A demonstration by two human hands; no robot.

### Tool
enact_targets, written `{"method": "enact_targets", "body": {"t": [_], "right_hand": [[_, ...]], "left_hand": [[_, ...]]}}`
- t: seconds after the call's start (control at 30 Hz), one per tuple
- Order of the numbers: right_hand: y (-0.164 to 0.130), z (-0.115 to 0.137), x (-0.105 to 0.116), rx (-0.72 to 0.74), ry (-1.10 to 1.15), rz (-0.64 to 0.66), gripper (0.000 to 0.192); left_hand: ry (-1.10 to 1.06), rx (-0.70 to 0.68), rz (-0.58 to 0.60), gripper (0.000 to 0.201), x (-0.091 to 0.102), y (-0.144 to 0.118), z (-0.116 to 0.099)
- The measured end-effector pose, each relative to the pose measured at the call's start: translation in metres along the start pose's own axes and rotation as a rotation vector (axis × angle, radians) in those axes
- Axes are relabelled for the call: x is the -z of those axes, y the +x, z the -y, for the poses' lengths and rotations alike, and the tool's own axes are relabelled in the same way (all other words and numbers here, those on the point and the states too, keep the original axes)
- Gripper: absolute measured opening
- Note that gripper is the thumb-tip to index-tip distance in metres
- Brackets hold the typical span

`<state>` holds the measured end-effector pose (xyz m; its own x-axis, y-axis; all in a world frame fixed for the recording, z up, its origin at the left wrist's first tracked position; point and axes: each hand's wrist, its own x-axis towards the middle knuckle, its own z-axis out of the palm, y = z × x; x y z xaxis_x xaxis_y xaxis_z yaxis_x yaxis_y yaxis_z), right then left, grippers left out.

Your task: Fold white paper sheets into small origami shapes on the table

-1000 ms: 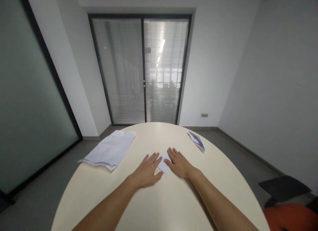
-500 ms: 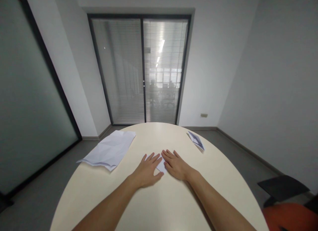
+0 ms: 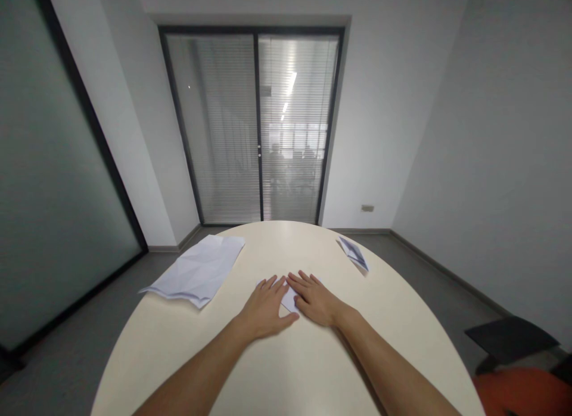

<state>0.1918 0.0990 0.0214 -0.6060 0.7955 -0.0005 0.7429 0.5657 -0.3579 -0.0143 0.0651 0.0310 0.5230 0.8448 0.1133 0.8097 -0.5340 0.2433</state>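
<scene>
Lying under both flat hands (image 3: 290, 303), folded paper (image 3: 289, 298)

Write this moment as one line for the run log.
left hand: flat on folded paper | right hand: flat on it | table

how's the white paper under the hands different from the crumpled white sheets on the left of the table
The small white paper lies mid-table, mostly hidden under the left hand and right hand, both pressed flat on it; the crumpled white sheets lie untouched, overhanging the left edge of the cream round table. The sheets look far larger and show wrinkles. Both are white paper.
</scene>
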Motion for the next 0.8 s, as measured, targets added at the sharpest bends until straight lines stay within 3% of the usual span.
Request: {"method": "enact_targets", "body": {"t": [0.17, 0.6, 0.8], "right_hand": [[-0.001, 0.003, 0.000, 0.003, 0.000, -0.001, 0.062], [0.001, -0.007, -0.007, -0.101, -0.011, -0.069, 0.072], [-0.001, -0.001, 0.000, -0.037, -0.053, -0.139, 0.063]], "left_hand": [[0.033, 0.032, -0.055, 0.068, -0.006, 0.000, 0.001], [0.061, 0.156, -0.068, 0.064, -0.019, 0.007, 0.013], [0.039, 0.152, -0.050, 0.064, -0.017, 0.007, 0.014]]}}
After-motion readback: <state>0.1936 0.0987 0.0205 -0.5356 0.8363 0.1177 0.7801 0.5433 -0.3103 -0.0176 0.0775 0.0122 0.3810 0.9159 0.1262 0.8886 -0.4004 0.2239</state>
